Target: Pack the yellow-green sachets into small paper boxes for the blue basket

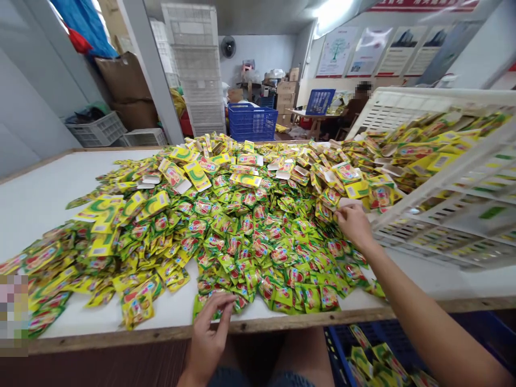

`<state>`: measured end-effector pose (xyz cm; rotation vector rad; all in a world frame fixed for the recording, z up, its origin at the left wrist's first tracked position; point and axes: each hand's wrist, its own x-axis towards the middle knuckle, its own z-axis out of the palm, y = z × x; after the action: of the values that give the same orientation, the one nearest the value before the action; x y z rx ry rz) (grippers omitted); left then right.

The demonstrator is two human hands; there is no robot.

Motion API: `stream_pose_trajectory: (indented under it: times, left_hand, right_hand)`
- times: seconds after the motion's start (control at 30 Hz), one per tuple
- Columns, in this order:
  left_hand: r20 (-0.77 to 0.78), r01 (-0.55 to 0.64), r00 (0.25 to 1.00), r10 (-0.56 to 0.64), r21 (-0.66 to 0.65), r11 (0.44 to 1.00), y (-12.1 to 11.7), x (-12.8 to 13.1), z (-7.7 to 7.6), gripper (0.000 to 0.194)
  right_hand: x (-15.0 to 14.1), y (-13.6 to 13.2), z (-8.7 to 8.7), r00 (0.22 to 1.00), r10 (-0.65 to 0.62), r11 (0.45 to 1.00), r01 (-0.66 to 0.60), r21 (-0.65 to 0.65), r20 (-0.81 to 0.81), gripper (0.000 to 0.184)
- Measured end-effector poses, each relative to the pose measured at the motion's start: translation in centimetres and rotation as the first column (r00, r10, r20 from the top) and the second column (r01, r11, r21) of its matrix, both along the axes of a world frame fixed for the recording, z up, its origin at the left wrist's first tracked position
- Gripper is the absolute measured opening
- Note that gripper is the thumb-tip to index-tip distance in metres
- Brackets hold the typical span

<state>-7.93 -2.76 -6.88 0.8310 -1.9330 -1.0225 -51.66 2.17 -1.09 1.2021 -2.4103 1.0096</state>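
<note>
My left hand [210, 334] is at the table's front edge, thumb and fingertips pinched together. A small green packet [241, 304] with a red print lies right at the fingertips; whether it is gripped, I cannot tell. To the right, my right hand [356, 227] reaches to the heap beside the white crate, its fingers closed at a small carton with a pale flap [350, 202]. Most of that carton is hidden. Between the hands spreads a heap of green packets [278, 252]. Small yellow cartons [197, 174], several with open flaps, lie along its back and left.
A white plastic crate [475, 228] of yellow cartons tilts on the table at right. Below the wooden table edge [161, 334], a blue crate [341, 352] holds more cartons. Stacked white crates [195, 70] and a blue basket [252, 122] stand behind. Another person [357, 107] sits farther back.
</note>
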Motion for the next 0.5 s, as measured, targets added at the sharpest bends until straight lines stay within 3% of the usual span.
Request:
stream_pose_trajectory:
  times: [0.1, 0.13, 0.17, 0.23, 0.3, 0.33, 0.4, 0.5]
  left_hand:
    - [-0.053, 0.003, 0.999, 0.006, 0.152, 0.988, -0.2, -0.5, 0.6, 0.025]
    - [-0.084, 0.024, 0.996, -0.008, 0.193, 0.981, -0.2, -0.9, 1.0, 0.034]
    - [-0.118, 0.055, 0.993, -0.029, 0.224, 0.973, -0.2, -1.4, 1.4, 0.045]
    - [-0.191, 0.115, 0.98, -0.064, 0.27, 0.956, -0.3, -2.1, 2.1, 0.06]
    - [-0.243, 0.154, 0.967, -0.074, 0.331, 0.931, -0.7, -2.2, 2.3, 0.054]
    - [-0.257, 0.144, 0.965, -0.048, 0.37, 0.918, -1.1, -1.9, 2.3, 0.048]
    - [-0.264, 0.03, 0.959, 0.101, 0.452, 0.892, -2.1, -0.8, 1.9, 0.041]
    - [-0.291, -0.24, 0.851, 0.436, 0.523, 0.818, -4.1, 1.9, 1.5, 0.038]
  right_hand:
    - [8.1, 0.1, 1.6, 0.98, 0.197, 0.98, -0.197, -0.018, -0.009, 0.015]
    - [11.5, 0.2, 2.3, 0.926, 0.375, 0.927, -0.374, -0.031, 0.049, 0.016]
    - [15.0, 0.3, 3.1, 0.832, 0.538, 0.842, -0.536, -0.055, 0.137, 0.017]
    - [21.3, 0.3, 4.4, 0.563, 0.778, 0.606, -0.79, -0.096, 0.278, 0.017]
    - [25.9, -0.2, 5.3, 0.368, 0.853, 0.439, -0.89, -0.127, 0.371, 0.014]
    - [27.4, -0.7, 5.4, 0.321, 0.869, 0.401, -0.903, -0.155, 0.376, 0.015]
    - [29.3, -2.5, 4.8, 0.365, 0.878, 0.431, -0.884, -0.18, 0.309, 0.025]
    - [31.0, -6.6, 1.8, 0.572, 0.814, 0.578, -0.815, -0.046, 0.105, 0.052]
